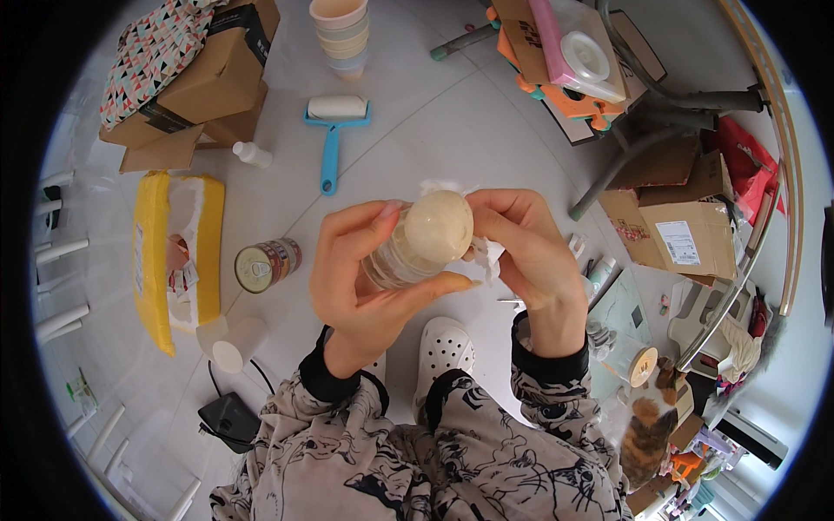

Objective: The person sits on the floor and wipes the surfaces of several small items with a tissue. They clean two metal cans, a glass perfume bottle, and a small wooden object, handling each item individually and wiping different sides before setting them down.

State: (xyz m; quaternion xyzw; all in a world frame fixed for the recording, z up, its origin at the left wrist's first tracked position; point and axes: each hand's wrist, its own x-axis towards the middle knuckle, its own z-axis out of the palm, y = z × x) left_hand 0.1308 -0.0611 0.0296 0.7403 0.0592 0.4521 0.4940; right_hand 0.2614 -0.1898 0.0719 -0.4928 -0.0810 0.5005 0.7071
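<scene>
My left hand [355,273] is wrapped around a clear ribbed jar or bottle [394,260], its thumb and fingers on either side. A pale cream rounded top [440,225], like a domed lid, faces up toward me from the tilted container. My right hand [531,241] pinches a crumpled white tissue [487,255] against the right side of that top. More of the white tissue shows behind the dome. Both hands are held above the floor, over white clogs [446,345].
On the tiled floor stand a blue-handled lint roller [330,146], stacked cups [340,39], a food can [267,264], a white bottle [253,155] and a yellow pack [212,251]. A calico cat [648,436] is at the lower right. Cardboard boxes [684,218] and a metal-legged frame [599,176] stand right.
</scene>
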